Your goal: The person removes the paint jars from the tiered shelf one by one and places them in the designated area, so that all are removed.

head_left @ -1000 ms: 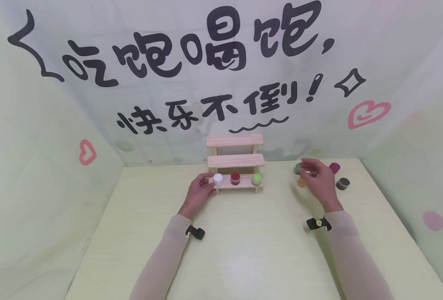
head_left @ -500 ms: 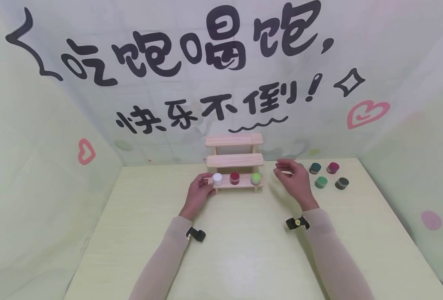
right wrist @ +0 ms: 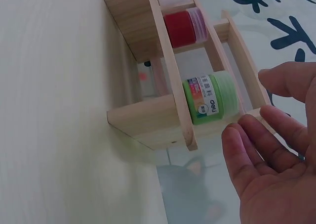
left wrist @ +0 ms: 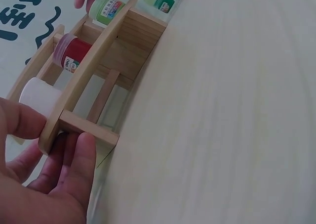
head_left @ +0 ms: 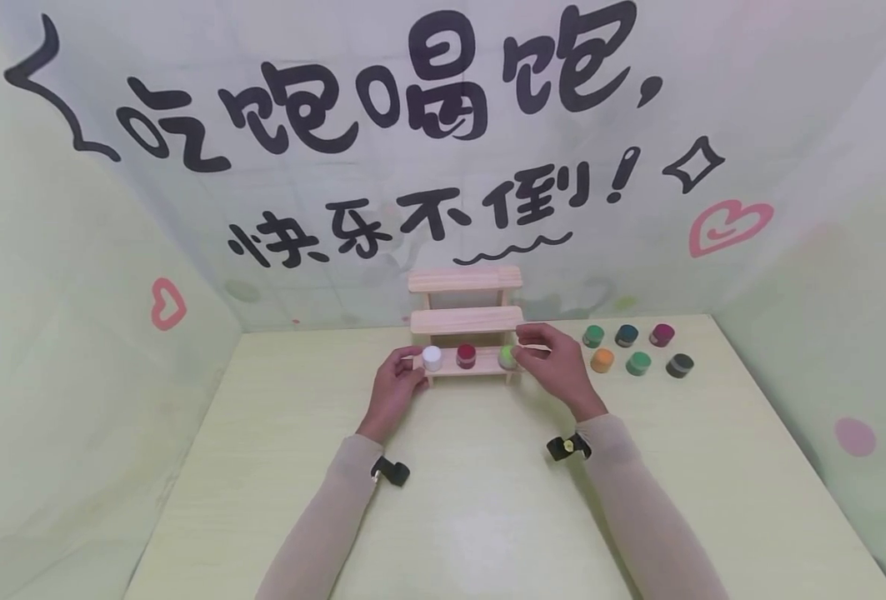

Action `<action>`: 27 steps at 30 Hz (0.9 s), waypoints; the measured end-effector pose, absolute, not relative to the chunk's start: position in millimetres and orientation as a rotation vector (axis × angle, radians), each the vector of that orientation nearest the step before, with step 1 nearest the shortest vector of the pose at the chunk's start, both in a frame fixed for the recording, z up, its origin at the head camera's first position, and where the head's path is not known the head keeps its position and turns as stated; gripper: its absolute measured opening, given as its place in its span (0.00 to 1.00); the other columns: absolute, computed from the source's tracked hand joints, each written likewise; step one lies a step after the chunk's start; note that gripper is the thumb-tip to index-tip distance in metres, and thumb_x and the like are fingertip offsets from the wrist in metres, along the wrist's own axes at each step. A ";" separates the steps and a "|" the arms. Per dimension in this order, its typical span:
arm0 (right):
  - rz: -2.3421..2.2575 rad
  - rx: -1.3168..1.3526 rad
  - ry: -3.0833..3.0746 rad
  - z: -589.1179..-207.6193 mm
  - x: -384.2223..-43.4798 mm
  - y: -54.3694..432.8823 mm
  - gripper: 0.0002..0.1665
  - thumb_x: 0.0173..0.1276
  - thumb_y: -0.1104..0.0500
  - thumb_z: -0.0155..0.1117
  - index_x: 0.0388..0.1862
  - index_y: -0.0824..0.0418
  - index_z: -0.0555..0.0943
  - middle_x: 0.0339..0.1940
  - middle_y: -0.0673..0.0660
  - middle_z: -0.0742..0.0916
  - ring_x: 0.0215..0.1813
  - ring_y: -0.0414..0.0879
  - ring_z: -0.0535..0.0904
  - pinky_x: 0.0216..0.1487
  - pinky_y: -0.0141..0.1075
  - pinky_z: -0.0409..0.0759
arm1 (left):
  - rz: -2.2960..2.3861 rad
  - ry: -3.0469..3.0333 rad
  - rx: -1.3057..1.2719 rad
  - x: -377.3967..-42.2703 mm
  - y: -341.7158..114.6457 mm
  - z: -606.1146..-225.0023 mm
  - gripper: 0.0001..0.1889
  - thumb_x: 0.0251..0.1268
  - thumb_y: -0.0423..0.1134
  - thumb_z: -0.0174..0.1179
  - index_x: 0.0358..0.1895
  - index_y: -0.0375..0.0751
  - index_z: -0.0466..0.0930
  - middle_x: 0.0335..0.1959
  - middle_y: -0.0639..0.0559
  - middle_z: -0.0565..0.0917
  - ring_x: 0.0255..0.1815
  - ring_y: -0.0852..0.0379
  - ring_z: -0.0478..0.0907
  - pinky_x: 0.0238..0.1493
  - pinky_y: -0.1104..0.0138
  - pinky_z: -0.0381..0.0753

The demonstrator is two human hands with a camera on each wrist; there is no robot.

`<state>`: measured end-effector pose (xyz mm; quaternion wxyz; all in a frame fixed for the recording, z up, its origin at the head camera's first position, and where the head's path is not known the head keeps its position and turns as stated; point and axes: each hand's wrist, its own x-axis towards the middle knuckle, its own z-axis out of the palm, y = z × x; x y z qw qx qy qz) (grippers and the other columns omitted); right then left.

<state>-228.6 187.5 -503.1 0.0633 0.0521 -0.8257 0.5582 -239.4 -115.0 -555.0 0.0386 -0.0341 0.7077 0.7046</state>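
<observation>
A small three-tier wooden display stand (head_left: 467, 320) stands against the back wall. On its lowest step sit a white-lidded jar (head_left: 432, 358), a red paint jar (head_left: 466, 357) and a light green paint jar (right wrist: 205, 99). My left hand (head_left: 393, 387) grips the left end of that step, fingers above and below the board, close beside the white jar. At the other end, my right hand (head_left: 560, 367) hovers by the light green jar with its fingers loosely bent and spread. The right wrist view shows nothing between them and a slight gap to the jar.
On the table (head_left: 443, 500), right of the stand, several paint jars form two rows, among them an orange jar (head_left: 603, 360), a black jar (head_left: 680, 365) and a magenta jar (head_left: 663, 335). A fabric backdrop with lettering (head_left: 443, 208) closes off the back.
My right hand has moved left from over the loose jars to the light green jar, uncovering the jars on the right. The left hand keeps its grip on the stand.
</observation>
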 end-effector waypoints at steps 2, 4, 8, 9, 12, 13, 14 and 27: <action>1.701 0.159 -2.500 -503.1 -228.1 183.5 0.23 0.70 0.60 0.73 0.63 0.63 0.83 0.59 0.64 0.88 0.63 0.58 0.85 0.62 0.37 0.89 | 2.159 2.162 -0.108 -239.1 -115.3 -555.0 0.22 0.71 0.25 0.62 0.65 0.45 0.80 0.46 0.44 0.81 0.46 0.52 0.83 0.56 0.60 0.92; 1.696 0.163 -2.515 -503.5 -228.0 180.6 0.24 0.70 0.60 0.73 0.63 0.62 0.83 0.60 0.63 0.87 0.64 0.58 0.85 0.64 0.41 0.89 | 2.156 2.158 -0.110 -238.8 -115.6 -555.0 0.22 0.71 0.25 0.62 0.65 0.45 0.80 0.46 0.43 0.82 0.47 0.51 0.83 0.58 0.59 0.92; 1.641 0.165 -2.572 -506.4 -228.4 176.5 0.26 0.69 0.56 0.74 0.64 0.59 0.82 0.62 0.62 0.87 0.66 0.57 0.83 0.67 0.45 0.87 | 2.154 2.157 -0.110 -238.9 -116.5 -555.6 0.23 0.71 0.25 0.61 0.66 0.45 0.79 0.46 0.44 0.81 0.46 0.51 0.84 0.57 0.60 0.92; 1.625 0.171 -2.587 -507.9 -228.5 176.2 0.26 0.69 0.56 0.75 0.65 0.59 0.82 0.62 0.61 0.87 0.66 0.57 0.83 0.67 0.46 0.87 | 2.153 2.159 -0.109 -238.8 -116.5 -555.9 0.23 0.71 0.25 0.61 0.66 0.45 0.79 0.46 0.45 0.81 0.46 0.52 0.84 0.57 0.61 0.92; 1.575 0.201 -2.621 -513.6 -228.1 175.8 0.28 0.69 0.55 0.74 0.66 0.60 0.82 0.62 0.62 0.87 0.65 0.57 0.83 0.67 0.47 0.88 | 2.155 2.160 -0.107 -238.2 -116.8 -556.3 0.22 0.71 0.26 0.61 0.65 0.46 0.80 0.44 0.46 0.81 0.44 0.53 0.84 0.55 0.64 0.92; 1.559 0.219 -2.624 -515.5 -228.0 175.9 0.28 0.69 0.56 0.74 0.66 0.62 0.82 0.62 0.62 0.87 0.64 0.57 0.84 0.66 0.47 0.88 | 2.155 2.161 -0.106 -237.9 -116.9 -556.2 0.22 0.71 0.26 0.61 0.65 0.46 0.80 0.44 0.46 0.81 0.44 0.53 0.84 0.54 0.65 0.92; 1.546 0.234 -2.623 -517.1 -227.9 176.1 0.27 0.69 0.57 0.73 0.65 0.62 0.82 0.61 0.62 0.87 0.64 0.58 0.84 0.65 0.47 0.89 | 2.157 2.161 -0.104 -237.4 -116.8 -555.7 0.22 0.71 0.26 0.61 0.64 0.46 0.80 0.44 0.46 0.81 0.44 0.54 0.84 0.54 0.65 0.92; 1.522 0.284 -2.576 -515.9 -222.3 176.8 0.25 0.69 0.59 0.75 0.63 0.65 0.84 0.58 0.63 0.89 0.60 0.58 0.86 0.62 0.48 0.90 | 2.179 2.136 -0.116 -235.3 -116.0 -553.5 0.21 0.73 0.27 0.62 0.66 0.43 0.79 0.44 0.47 0.79 0.45 0.52 0.83 0.60 0.57 0.91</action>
